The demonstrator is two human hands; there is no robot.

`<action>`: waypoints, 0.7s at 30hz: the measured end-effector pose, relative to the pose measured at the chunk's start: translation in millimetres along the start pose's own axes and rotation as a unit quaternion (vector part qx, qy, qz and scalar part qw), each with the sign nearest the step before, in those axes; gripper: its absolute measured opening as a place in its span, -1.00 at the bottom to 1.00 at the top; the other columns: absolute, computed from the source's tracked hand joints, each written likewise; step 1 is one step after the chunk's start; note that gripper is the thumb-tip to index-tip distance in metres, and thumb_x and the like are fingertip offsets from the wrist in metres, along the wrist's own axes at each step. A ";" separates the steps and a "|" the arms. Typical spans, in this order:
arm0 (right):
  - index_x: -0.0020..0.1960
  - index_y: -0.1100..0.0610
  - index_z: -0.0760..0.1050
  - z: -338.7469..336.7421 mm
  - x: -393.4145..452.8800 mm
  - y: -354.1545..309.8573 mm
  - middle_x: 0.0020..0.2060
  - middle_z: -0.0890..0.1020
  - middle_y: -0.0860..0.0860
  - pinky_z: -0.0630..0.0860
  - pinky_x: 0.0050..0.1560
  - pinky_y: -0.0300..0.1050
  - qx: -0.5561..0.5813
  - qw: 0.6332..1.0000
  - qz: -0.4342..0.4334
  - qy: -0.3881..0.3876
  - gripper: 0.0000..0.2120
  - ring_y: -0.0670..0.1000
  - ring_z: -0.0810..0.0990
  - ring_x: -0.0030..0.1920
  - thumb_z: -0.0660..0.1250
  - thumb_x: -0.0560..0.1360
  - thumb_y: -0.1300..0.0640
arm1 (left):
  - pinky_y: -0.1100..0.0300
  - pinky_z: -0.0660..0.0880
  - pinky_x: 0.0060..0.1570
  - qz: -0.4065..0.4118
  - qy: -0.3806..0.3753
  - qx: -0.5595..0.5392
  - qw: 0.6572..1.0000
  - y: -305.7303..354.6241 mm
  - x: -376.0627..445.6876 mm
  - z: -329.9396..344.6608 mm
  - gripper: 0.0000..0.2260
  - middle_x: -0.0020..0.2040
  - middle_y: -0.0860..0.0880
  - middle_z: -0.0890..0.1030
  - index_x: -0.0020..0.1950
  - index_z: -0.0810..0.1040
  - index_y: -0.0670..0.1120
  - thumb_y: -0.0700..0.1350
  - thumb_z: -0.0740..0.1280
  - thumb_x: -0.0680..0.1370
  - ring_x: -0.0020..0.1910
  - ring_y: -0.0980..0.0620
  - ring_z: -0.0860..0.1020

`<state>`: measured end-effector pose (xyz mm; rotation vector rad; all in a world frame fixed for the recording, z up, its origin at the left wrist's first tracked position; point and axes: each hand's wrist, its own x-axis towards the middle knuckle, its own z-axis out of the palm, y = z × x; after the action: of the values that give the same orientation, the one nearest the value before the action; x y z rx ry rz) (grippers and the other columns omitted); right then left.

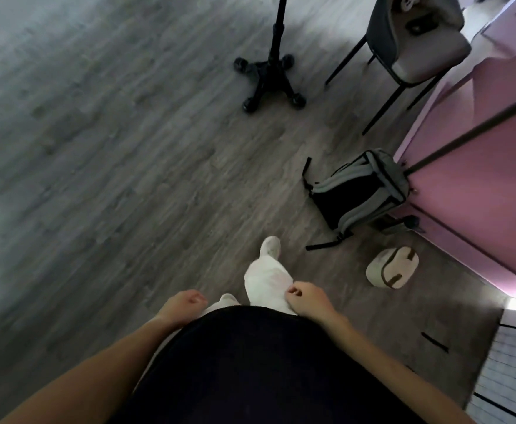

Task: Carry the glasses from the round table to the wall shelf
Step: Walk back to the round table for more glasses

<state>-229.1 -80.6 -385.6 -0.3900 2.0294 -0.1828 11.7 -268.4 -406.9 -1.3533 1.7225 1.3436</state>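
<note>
I look straight down and see both hands low in front of a dark top, with no glasses, round table or wall shelf anywhere in view, so I cannot say where the glasses are or which way they point. My left grip (186, 302) hangs with its fingers loosely curled, released and carrying nothing. My right grip (304, 296) is the same: fingers loosely curled toward the palm, nothing between them, thumb just beside the white trouser leg (267, 280). Between the two grips that leg steps forward, ending in a white shoe (270, 246) on the grey wood-plank floor (113, 179).

Beyond the right grip and off to its right, a small beige pouch (392, 267) with brown trim lies on the floor. Further out in the same direction a grey and black backpack (359, 191) leans against a pink wall (470, 179), its straps trailing on the floor. Well ahead of both grips stands a black pole stand (270, 75) on a wheeled base, and to its right a grey padded chair (418, 47) on thin black legs, with small things on its seat too blurred to name. Out to the left of the left grip there is only floor, smeared by motion blur.
</note>
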 end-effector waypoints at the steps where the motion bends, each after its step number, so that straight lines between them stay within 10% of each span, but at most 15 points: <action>1: -0.10 0.04 0.62 -8.7 9.1 -7.7 -0.10 0.68 0.00 0.54 0.03 -0.06 0.000 1.000 -0.002 -0.003 -0.80 0.08 0.62 -0.02 0.22 0.48 0.03 | 0.12 0.49 0.18 0.001 -0.003 0.006 1.000 7.2 6.6 -5.6 -0.88 0.01 0.02 0.66 -0.14 0.60 0.09 -0.07 0.29 0.53 0.07 0.00 0.60; 21: 0.02 0.05 0.60 -276.4 242.0 -207.2 0.03 0.64 0.01 0.54 0.14 0.01 -0.063 0.997 -0.016 -0.031 -0.79 0.07 0.59 0.08 0.22 0.57 -0.01 | 0.15 0.42 0.16 -0.027 0.134 -0.069 0.988 253.8 182.9 -236.5 -0.79 0.16 0.01 0.66 0.12 0.67 0.04 -0.01 0.31 0.54 0.19 -0.04 0.58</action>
<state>-536.3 -369.4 -396.1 -0.5019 1.9797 -0.0622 -251.3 -559.0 -394.7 -1.7136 1.7749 1.3180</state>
